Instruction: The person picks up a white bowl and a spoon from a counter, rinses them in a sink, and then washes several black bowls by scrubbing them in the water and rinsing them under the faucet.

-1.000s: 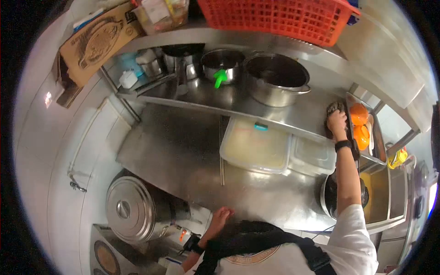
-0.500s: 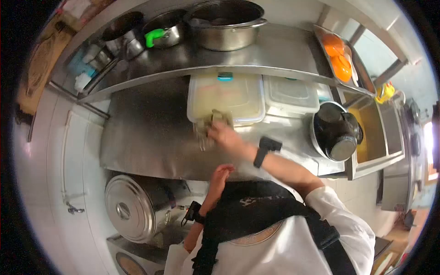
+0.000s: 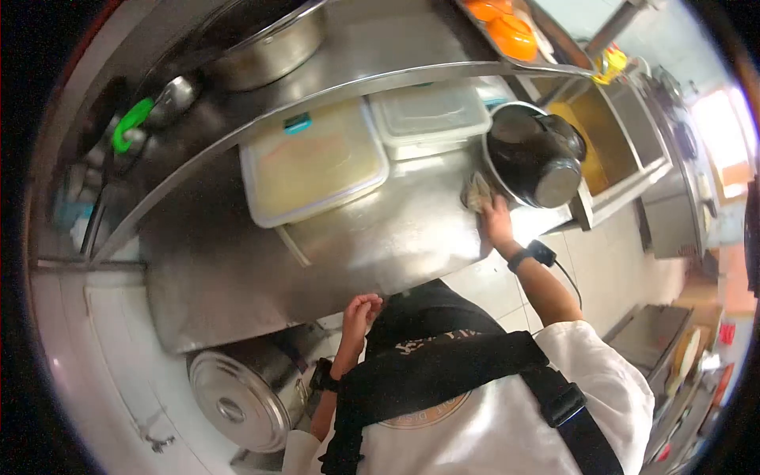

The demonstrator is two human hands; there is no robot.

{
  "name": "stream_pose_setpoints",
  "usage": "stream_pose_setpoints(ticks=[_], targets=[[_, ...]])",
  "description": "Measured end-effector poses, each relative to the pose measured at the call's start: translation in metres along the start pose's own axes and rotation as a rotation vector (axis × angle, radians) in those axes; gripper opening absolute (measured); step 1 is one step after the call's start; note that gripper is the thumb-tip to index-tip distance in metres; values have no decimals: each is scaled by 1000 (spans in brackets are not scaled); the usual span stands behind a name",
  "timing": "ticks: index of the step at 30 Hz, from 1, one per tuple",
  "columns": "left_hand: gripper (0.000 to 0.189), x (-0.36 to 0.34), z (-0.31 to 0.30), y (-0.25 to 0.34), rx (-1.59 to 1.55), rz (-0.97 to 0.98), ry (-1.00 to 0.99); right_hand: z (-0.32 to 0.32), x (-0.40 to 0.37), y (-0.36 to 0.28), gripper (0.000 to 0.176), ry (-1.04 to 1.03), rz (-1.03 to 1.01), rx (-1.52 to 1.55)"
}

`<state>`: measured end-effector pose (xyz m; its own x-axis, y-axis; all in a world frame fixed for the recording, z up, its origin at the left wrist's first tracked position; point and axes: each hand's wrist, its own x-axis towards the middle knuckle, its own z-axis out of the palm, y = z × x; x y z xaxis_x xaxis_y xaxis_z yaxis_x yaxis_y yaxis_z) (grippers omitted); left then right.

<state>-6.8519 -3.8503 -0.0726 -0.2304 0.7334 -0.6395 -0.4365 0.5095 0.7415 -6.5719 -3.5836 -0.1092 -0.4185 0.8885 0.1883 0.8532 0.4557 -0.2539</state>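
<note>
My right hand (image 3: pixel 497 222) is closed on a greyish, crumpled rag (image 3: pixel 477 192), pressed on the steel counter (image 3: pixel 404 229) beside a pale-rimmed bowl holding dark bowls (image 3: pixel 526 150). Near the counter's front edge, my left hand (image 3: pixel 360 317) has its fingers loosely curled together, with nothing visible in them. Between the hands and the upper shelf sits a large lidded plastic container (image 3: pixel 317 170) with pale contents and a blue clip. A smaller lidded container (image 3: pixel 431 119) stands to its right.
The steel shelf (image 3: pixel 372 47) above holds a large pot (image 3: pixel 273 51), a green-handled pan (image 3: pixel 133 125) and a tray with orange bowls (image 3: pixel 511 36). A big lidded steel pot (image 3: pixel 237 404) stands below left. An open-topped yellowish bin (image 3: pixel 598 146) stands at right.
My right hand has moved right with the rag, from the large container's front to beside the dark bowls. The view has turned and shifted right. My left hand stays near the counter edge.
</note>
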Motion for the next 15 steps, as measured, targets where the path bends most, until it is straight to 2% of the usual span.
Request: stream_pose_setpoints(ticks=[2, 4, 5, 6, 8, 11, 13, 15], targets=[[21, 6, 12, -2, 48, 0, -72, -11, -32, 23, 27, 36, 81, -15], [20, 10, 23, -1, 78, -37, -120, -13, -50, 12, 23, -36, 268, 72], [20, 13, 25, -4, 115, -35, -172, 14, -55, 17, 21, 126, 147, 72], [20, 15, 30, -5, 130, -33, -203, 1, -49, -6, 22, -3, 174, 156], [20, 16, 42, -4, 197, -18, -235, -4, -33, -43, 23, -128, 58, 194], [20, 21, 61, -1, 289, -35, -258, 2, -9, -67, 22, -118, -239, 171], [20, 21, 77, 2, 345, -49, -241, 5, -3, -56, 23, -156, -396, 152], [19, 18, 96, 1, 353, 12, -250, -3, -9, -28, 28, -110, -401, 97]])
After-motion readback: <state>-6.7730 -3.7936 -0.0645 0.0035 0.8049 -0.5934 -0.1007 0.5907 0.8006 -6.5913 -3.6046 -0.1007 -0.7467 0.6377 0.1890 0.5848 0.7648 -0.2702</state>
